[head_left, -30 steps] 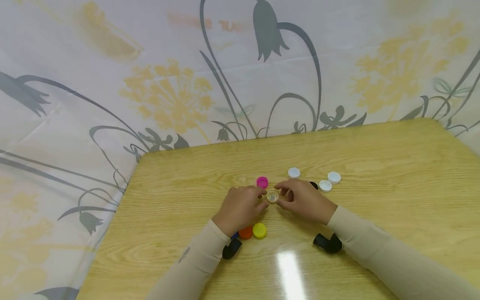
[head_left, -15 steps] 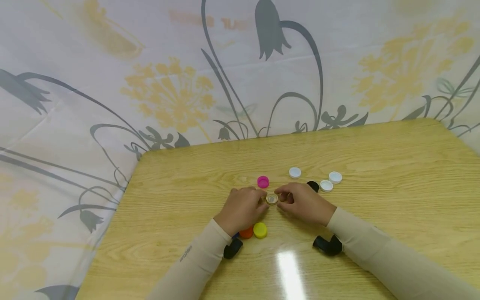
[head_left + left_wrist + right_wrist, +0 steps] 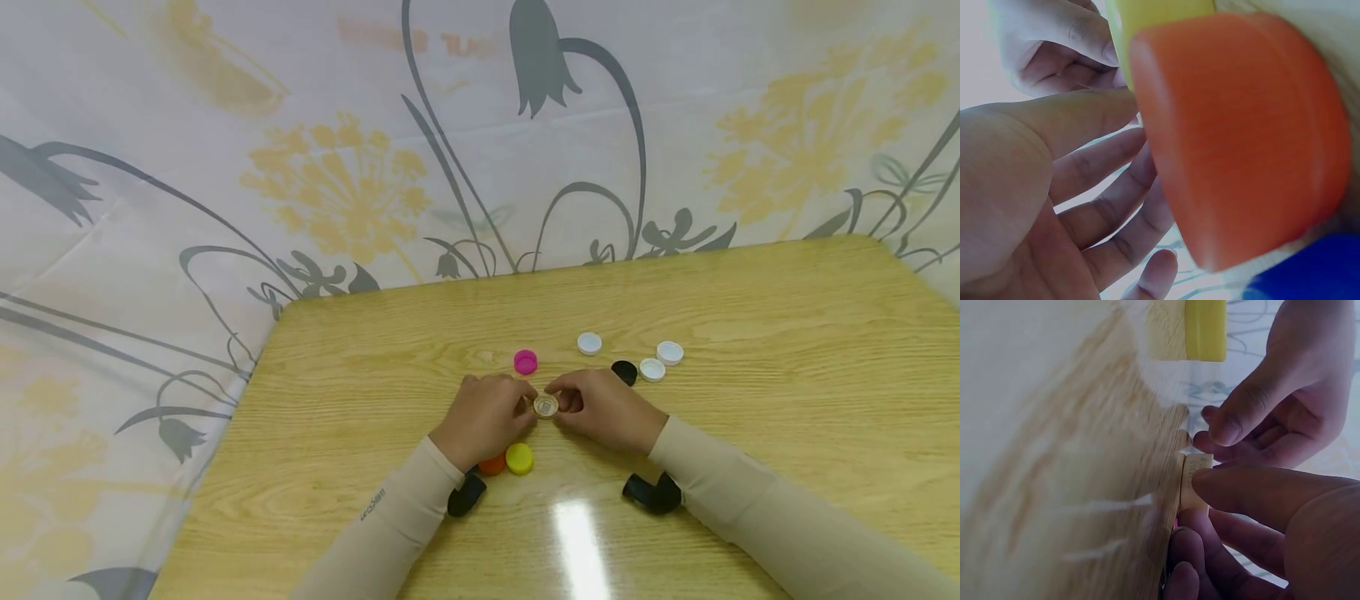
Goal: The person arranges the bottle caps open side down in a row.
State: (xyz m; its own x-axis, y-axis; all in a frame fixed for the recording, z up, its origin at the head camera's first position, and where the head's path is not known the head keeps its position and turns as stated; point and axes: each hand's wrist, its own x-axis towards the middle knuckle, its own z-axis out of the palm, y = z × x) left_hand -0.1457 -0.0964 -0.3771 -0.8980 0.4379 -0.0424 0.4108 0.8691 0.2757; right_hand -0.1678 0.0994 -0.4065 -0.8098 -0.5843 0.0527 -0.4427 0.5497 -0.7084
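Observation:
In the head view a small round beige cap (image 3: 546, 407) with its hollow side up lies on the table between both hands. My right hand (image 3: 603, 408) pinches it from the right; the right wrist view shows the thumb on the side of the cap (image 3: 1195, 487) and fingers at its other side. My left hand (image 3: 491, 417) is at the cap's left edge, thumb and forefinger slightly parted. In the left wrist view, the left hand's fingers (image 3: 1100, 209) are loosely spread, and an orange cap (image 3: 1241, 137) hides their tips.
Near the left wrist sit an orange cap (image 3: 492, 465) and a yellow cap (image 3: 519, 459), with a blue cap (image 3: 1310, 272) beside them. Beyond the hands lie a pink cap (image 3: 526, 362), a black cap (image 3: 624, 372) and white caps (image 3: 652, 369). A patterned cloth (image 3: 480, 142) hangs behind the table.
The beige cap has shifted slightly toward the person. The right hand has moved slightly left and nearer with it, uncovering more of the black cap. The left hand stays almost in place.

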